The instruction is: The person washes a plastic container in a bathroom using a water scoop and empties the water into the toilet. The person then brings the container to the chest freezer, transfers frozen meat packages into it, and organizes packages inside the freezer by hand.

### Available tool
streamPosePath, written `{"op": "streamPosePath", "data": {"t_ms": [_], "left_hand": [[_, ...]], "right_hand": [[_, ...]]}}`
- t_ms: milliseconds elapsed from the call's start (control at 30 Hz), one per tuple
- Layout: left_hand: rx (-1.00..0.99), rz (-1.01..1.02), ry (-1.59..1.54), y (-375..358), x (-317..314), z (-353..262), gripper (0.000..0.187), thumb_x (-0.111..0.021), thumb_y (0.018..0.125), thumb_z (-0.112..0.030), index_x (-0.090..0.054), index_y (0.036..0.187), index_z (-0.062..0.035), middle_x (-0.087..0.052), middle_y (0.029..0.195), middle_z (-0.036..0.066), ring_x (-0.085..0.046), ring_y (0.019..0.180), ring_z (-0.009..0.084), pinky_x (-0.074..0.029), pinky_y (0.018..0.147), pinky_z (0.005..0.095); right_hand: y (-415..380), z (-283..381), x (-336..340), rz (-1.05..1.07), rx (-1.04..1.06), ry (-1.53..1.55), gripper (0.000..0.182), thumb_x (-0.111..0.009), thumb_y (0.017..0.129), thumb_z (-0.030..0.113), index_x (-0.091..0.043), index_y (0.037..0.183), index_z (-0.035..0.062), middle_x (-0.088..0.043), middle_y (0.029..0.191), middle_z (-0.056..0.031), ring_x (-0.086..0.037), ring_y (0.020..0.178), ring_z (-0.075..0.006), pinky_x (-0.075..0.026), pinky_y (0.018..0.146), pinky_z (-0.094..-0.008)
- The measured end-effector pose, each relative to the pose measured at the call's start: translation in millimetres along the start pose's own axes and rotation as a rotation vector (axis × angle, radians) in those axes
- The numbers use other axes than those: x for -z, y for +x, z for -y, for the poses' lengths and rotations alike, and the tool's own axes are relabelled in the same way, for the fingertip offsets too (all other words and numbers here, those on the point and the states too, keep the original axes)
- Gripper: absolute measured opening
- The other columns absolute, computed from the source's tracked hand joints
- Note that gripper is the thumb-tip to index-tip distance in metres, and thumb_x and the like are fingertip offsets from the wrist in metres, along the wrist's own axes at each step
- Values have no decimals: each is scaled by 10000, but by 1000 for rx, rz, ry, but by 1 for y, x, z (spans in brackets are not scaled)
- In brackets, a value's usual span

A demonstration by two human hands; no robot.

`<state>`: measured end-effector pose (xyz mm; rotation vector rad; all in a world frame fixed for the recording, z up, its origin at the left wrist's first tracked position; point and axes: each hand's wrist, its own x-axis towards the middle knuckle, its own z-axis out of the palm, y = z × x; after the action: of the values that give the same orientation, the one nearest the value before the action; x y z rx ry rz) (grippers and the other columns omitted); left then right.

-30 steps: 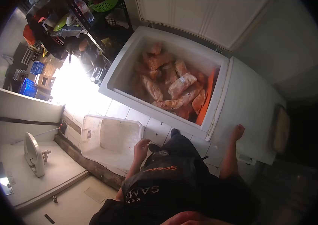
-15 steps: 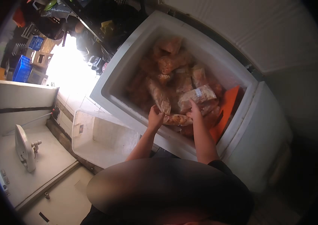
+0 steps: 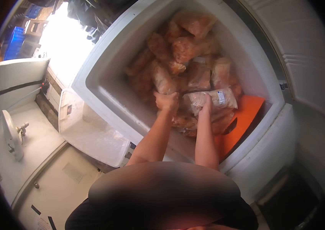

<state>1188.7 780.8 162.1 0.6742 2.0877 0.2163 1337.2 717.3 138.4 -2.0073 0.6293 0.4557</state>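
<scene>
A deep white chest freezer [image 3: 112, 50] stands open before me, heaped with clear plastic bags of frozen meat [image 3: 183, 50]. My left hand [image 3: 166, 102] is closed at the lower end of a long pale bag of frozen meat [image 3: 162, 78]; its fingertips are partly hidden. To its right, my right hand [image 3: 205, 106] grips the near side of a pale labelled bag [image 3: 220, 99], thumb on top. That bag carries a white and blue label and lies tilted over other bags. More reddish bags [image 3: 183, 122] lie below and between my hands.
An orange panel [image 3: 243, 119] leans inside the freezer's right end. Left of the freezer is a white plastic tub [image 3: 93, 130], beside a white surface with a round-plated fitting [image 3: 13, 134]. Blue crates [image 3: 14, 43] stand farther back. The raised lid [image 3: 277, 34] is at upper right.
My view has moved closer over the freezer. Both hands reach deeper in; the right has gone from pointing at the labelled bag to gripping it, and the left has closed farther up the long bag.
</scene>
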Motion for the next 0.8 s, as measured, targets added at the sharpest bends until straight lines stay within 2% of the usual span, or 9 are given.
{"op": "streamPosePath", "data": {"t_ms": [67,167,367,433,467,567,700,767,800], "left_hand": [[-45,52,-140,18,-4,11,953,-872,529,-266,-387,1316,-34,-589,1164,222,-589,1068,381,-460,937,433],[-106,119,-468,43,-19,31,868,-871,520,-255,-467,1246,-4,-605,1140,200,-594,1068,336,-458,927,395],[-112,180,-391,35,1,17,806,-864,545,-235,-489,1209,27,-619,1113,175,-611,1016,304,-484,873,384],[-75,426,-710,22,3,7,601,-792,685,-230,-532,1163,27,-627,1067,158,-642,933,260,-513,811,355],[41,632,-879,5,14,3,531,-737,763,-254,-540,1189,-6,-618,1110,149,-628,982,263,-508,842,413],[267,966,-1275,-31,37,-4,490,-701,807,-290,-548,1196,-36,-589,1177,115,-563,1098,278,-440,967,491],[-47,1103,-1176,-66,138,27,705,-753,744,-247,-430,1313,17,-592,1151,123,-572,1063,245,-459,943,395],[-229,1175,-1027,-73,214,51,831,-816,662,-199,-395,1343,21,-571,1201,131,-550,1111,234,-440,971,388],[-296,1212,-987,-72,248,65,877,-836,619,-172,-391,1350,18,-558,1229,132,-535,1138,235,-428,986,384]], "right_hand": [[20,5,27,558,-210,240,677,-735,732,342,-453,1286,73,-563,1189,-114,-592,1035,-285,-530,816,-454],[17,23,69,750,-333,300,574,-693,772,372,-522,1245,97,-592,1160,-69,-582,1058,-261,-510,843,-448],[-37,30,123,828,-315,251,539,-656,818,350,-497,1264,93,-591,1155,-89,-582,1054,-273,-501,873,-446],[-45,32,133,843,-300,235,540,-653,821,343,-493,1268,87,-589,1155,-95,-581,1056,-275,-499,879,-446],[-50,28,145,843,-299,226,541,-650,823,337,-488,1272,82,-588,1155,-101,-579,1058,-278,-496,884,-446],[-86,44,171,840,-215,148,561,-634,833,370,-489,1284,69,-577,1182,-108,-578,1065,-271,-477,912,-424],[-139,71,216,793,-208,-98,790,-623,759,457,-365,1371,29,-514,1241,-166,-535,1103,-347,-465,906,-498],[-113,64,245,1174,-282,-72,863,-694,679,370,-337,1381,19,-510,1224,-192,-547,1082,-350,-478,900,-504],[-149,72,248,1250,-247,-45,893,-734,639,287,-330,1387,13,-509,1238,-178,-548,1092,-336,-472,920,-490]]}}
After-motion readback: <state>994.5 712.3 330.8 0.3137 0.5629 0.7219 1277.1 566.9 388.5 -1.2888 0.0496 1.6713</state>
